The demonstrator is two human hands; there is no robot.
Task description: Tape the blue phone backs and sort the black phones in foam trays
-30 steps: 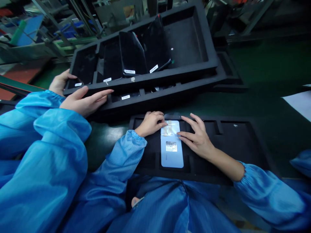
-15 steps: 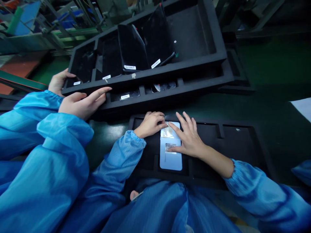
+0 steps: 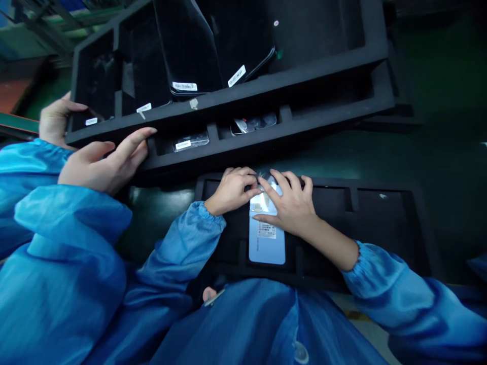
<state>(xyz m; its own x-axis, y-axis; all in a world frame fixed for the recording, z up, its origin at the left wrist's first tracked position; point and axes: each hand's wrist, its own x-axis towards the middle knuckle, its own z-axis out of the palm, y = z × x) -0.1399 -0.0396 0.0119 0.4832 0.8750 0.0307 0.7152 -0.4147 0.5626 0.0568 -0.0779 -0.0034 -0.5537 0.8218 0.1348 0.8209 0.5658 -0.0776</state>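
A light blue phone (image 3: 267, 251) lies back up on a black foam tray (image 3: 335, 243), with a printed label in its middle. Shiny clear film (image 3: 262, 202) covers its upper part and glints at the top end. At the phone's upper left edge, my left hand (image 3: 235, 188) is closed, thumb and forefinger pinched together at the film's edge. My right hand (image 3: 292, 203) rests over the phone's upper right side. Its fingers are apart, the forefinger on the film and the thumb across the phone just above the label.
A co-worker's hands (image 3: 102, 165) hold the left end of an upper black foam tray (image 3: 289, 76) holding several dark glossy phones (image 3: 190, 56). Beneath it, another foam tray (image 3: 323, 126) holds clear-wrapped items. The co-worker's blue sleeves (image 3: 72, 233) are close to my left arm.
The view has shifted, and the upper trays appear larger and higher. My right fingers have curled down nearer the phone's top end, and its thumb has moved up off the label. The film's glint has changed.
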